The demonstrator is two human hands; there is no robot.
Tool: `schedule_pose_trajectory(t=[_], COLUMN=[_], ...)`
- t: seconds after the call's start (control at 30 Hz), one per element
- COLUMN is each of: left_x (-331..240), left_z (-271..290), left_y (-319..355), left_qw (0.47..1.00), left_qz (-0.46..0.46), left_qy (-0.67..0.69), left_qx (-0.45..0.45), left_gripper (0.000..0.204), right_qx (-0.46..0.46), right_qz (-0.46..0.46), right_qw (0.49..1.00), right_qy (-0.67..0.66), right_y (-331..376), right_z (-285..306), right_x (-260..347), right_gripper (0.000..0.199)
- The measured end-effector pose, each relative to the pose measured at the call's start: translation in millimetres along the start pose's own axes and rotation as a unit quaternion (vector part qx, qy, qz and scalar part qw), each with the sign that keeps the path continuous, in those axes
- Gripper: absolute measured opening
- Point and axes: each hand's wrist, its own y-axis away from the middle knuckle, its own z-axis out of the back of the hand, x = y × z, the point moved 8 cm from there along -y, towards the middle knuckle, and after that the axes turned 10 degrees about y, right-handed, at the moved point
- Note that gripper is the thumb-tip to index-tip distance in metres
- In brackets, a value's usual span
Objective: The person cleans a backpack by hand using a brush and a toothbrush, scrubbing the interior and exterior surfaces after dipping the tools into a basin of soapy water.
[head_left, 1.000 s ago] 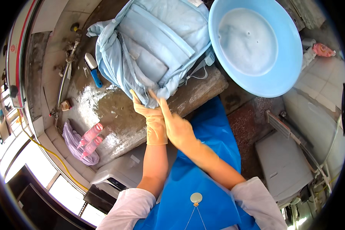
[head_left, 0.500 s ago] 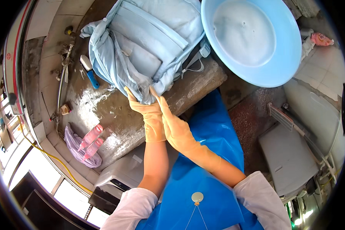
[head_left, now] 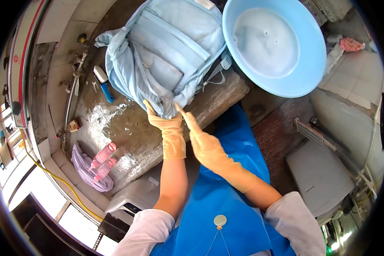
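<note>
Right now both gloved hands are up at the near edge of a pale blue backpack (head_left: pixel 170 55) that lies spread on a wet stone counter (head_left: pixel 128 136). The left hand (head_left: pixel 166 123), in a tan rubber glove, has its fingers reaching up and curled into the lowest fold of the fabric, gripping the backpack's edge there. The right hand (head_left: pixel 202 143), gloved the same, sits just beside it on the person's right, fingers stretched out straight and held together, the tips touching the same bottom corner of the bag; it is open, not clasped around anything.

Beyond the fingertips the backpack runs away across the counter, back panel and padded shoulder straps facing up, grey webbing straps (head_left: pixel 215 72) trailing off its right side. Off to the right of the right hand and further away, a big light blue basin (head_left: pixel 320 72) holds cloudy water, its rim close to the bag. To the left of the left hand and a little beyond it, a scrubbing brush with a blue handle (head_left: pixel 103 83) lies on the wet surface. Nearer the person and well to the left, two pink bottles (head_left: pixel 102 160) rest on a lilac plastic bag (head_left: pixel 83 170). A blue apron (head_left: pixel 226 200) hangs below both forearms.
</note>
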Motion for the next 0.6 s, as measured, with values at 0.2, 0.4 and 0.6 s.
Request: schedule_pose_trajectory(t=[0.2,0.4,0.6], left_x=[23.4,37.4,40.0], left_z=[2.4,13.2,-25.1], left_y=[6.5,14.5,10.1], left_qw=[0.948,0.881,0.885], left_qz=[0.188,0.274,0.259], left_qy=[0.252,0.378,0.384], left_qx=[-0.051,-0.074,-0.048], left_gripper=[0.055,0.052,0.049], right_qx=[0.011,-0.001,0.088], right_qz=[0.202,0.359,0.339], right_qw=[0.966,0.809,0.838], right_qy=[0.158,0.465,0.419], right_y=[-49.1,-92.9,-227.3], right_z=[-16.4,-121.9,-197.8], right_x=[101.3,175.1,222.6], right_gripper=[0.059,0.049,0.039])
